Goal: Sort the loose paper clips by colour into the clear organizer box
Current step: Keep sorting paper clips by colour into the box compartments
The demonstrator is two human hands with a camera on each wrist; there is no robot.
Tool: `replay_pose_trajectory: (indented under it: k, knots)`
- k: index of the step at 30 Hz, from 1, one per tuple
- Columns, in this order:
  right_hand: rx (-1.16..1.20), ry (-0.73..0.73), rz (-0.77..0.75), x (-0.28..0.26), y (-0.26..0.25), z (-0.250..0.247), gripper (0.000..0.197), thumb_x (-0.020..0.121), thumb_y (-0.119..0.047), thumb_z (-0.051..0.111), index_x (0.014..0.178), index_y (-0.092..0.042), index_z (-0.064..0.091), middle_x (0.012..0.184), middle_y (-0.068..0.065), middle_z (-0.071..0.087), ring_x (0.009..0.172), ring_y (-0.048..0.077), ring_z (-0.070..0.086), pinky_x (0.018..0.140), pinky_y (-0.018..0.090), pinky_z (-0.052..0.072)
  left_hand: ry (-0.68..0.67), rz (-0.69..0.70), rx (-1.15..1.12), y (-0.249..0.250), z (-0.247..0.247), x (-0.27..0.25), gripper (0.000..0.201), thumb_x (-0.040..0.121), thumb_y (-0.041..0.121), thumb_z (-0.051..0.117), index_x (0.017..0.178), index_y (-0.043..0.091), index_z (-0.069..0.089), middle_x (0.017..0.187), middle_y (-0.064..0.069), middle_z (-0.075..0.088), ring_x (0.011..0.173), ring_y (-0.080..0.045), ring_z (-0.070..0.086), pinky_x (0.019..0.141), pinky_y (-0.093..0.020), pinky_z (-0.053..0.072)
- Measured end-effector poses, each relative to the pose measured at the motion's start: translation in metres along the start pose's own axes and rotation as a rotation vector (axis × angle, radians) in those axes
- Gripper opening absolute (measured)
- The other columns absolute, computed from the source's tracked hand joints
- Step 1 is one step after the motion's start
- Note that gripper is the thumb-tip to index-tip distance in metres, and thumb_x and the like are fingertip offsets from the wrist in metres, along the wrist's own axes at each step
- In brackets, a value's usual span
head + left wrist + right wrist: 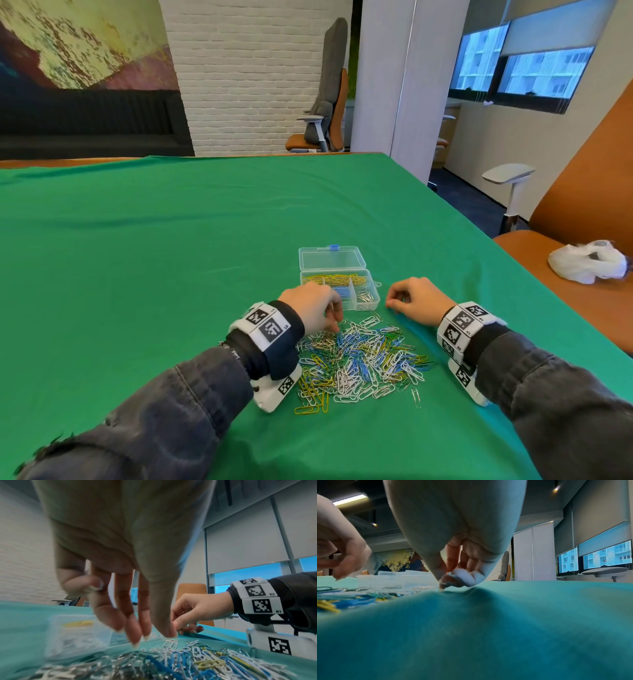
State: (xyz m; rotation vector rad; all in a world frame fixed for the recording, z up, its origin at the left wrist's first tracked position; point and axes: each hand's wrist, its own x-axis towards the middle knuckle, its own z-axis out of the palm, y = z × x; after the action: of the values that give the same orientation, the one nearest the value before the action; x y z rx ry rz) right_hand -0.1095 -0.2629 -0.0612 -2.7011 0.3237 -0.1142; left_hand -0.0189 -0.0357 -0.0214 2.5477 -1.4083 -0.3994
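Nearest lies the pile of loose paper clips [359, 363] on the green-covered counter [171, 260] — white, blue, yellow, silver and some green mixed together, far too many and too tangled to count. By the look of it most of the sorting is left.

Just beyond, the left hand [313, 310] hangs over the pile's far edge, fingers [132, 631] extended downward with tips at the clips; whether they grip one I cannot tell. The right hand [416, 301] rests on the cloth beside the pile, fingers curled, thumb and fingertip pressed together at the fabric — any clip between them is not visible.

Farther on stands one clear organizer box [375, 301], lid open, touching the pile's edge. Three groups show inside: yellow along the back, blue in the middle, silver at right. A start, judged from that.
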Motion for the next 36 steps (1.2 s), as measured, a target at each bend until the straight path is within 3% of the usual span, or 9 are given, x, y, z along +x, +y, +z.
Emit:
replay_pose_trajectory:
  k: [4,7,11,15,19,23,26,31,36]
  knots:
    - [-0.001,0.008,0.007,0.000,0.001,0.000,0.011,0.091,-0.020,0.062,0.088,-0.015,0.071,0.071,-0.012,0.060,0.062,-0.005,0.050,0.056,0.005,0.034,-0.065,-0.110,0.213,0.021,0.005,0.011,0.047,0.077,0.058,0.068,0.098,0.016,0.064,0.090,0.004,0.066,0.082,-0.013,0.062,0.070,-0.027,0.050]
    - [0.003,0.002,0.008,0.000,0.001,0.001,0.011,0.091,-0.020,0.062,0.088,-0.014,0.071,0.072,-0.011,0.061,0.062,-0.005,0.050,0.056,0.005,0.035,-0.116,-0.139,0.238,0.029,0.015,0.016,0.058,0.072,0.060,0.072,0.102,0.011,0.062,0.095,0.000,0.067,0.085,-0.017,0.063,0.075,-0.030,0.053]
    - [0.016,-0.002,0.009,0.000,0.000,0.000,0.011,0.091,-0.019,0.062,0.089,-0.014,0.071,0.074,-0.008,0.063,0.063,-0.004,0.051,0.058,0.006,0.037,-0.123,-0.102,0.131,0.029,0.015,0.020,0.038,0.077,0.045,0.076,0.100,0.016,0.067,0.101,0.000,0.069,0.093,-0.019,0.064,0.072,-0.027,0.047]
    - [0.024,-0.001,0.010,-0.001,-0.001,-0.001,0.010,0.091,-0.020,0.062,0.085,-0.017,0.070,0.072,-0.010,0.063,0.062,-0.004,0.051,0.058,0.007,0.037,-0.132,-0.065,0.012,0.020,0.013,0.020,0.020,0.082,0.032,0.075,0.096,0.020,0.068,0.099,0.001,0.067,0.089,-0.017,0.060,0.071,-0.026,0.042]
    - [0.026,-0.002,0.016,-0.002,-0.001,0.000,0.010,0.092,-0.020,0.061,0.084,-0.019,0.068,0.070,-0.012,0.061,0.060,-0.004,0.051,0.057,0.006,0.036,-0.131,-0.034,-0.182,0.010,0.008,0.022,0.010,0.084,0.027,0.074,0.088,0.020,0.067,0.075,0.008,0.062,0.071,-0.011,0.055,0.072,-0.025,0.044]
    - [0.033,-0.001,0.017,0.000,0.000,-0.001,0.010,0.091,-0.020,0.062,0.086,-0.017,0.070,0.071,-0.010,0.063,0.061,-0.004,0.051,0.059,0.007,0.037,-0.095,-0.021,-0.263,0.004,0.001,0.023,0.013,0.081,0.026,0.076,0.078,0.021,0.065,0.068,0.010,0.061,0.064,-0.008,0.055,0.076,-0.028,0.049]
    - [0.025,0.009,0.014,-0.001,-0.001,-0.001,0.010,0.090,-0.020,0.063,0.086,-0.015,0.071,0.070,-0.012,0.062,0.062,-0.004,0.051,0.061,0.011,0.037,-0.089,-0.021,-0.299,0.002,-0.001,0.021,0.013,0.080,0.024,0.077,0.081,0.017,0.067,0.069,0.004,0.064,0.062,-0.009,0.056,0.074,-0.027,0.050]
    - [0.020,0.002,0.008,-0.001,0.001,0.001,0.011,0.091,-0.020,0.062,0.087,-0.015,0.071,0.073,-0.011,0.062,0.064,-0.004,0.052,0.060,0.006,0.037,-0.079,-0.018,-0.341,0.000,-0.001,0.020,0.016,0.082,0.021,0.076,0.090,0.008,0.072,0.080,-0.004,0.069,0.065,-0.012,0.058,0.073,-0.026,0.052]
    - [0.033,0.004,-0.003,0.000,0.002,0.002,0.010,0.091,-0.021,0.062,0.085,-0.018,0.070,0.071,-0.013,0.062,0.064,-0.003,0.054,0.061,0.006,0.038,-0.088,-0.012,-0.369,-0.003,-0.002,0.022,0.007,0.086,0.016,0.072,0.091,0.011,0.070,0.079,-0.002,0.068,0.067,-0.013,0.059,0.077,-0.029,0.054]
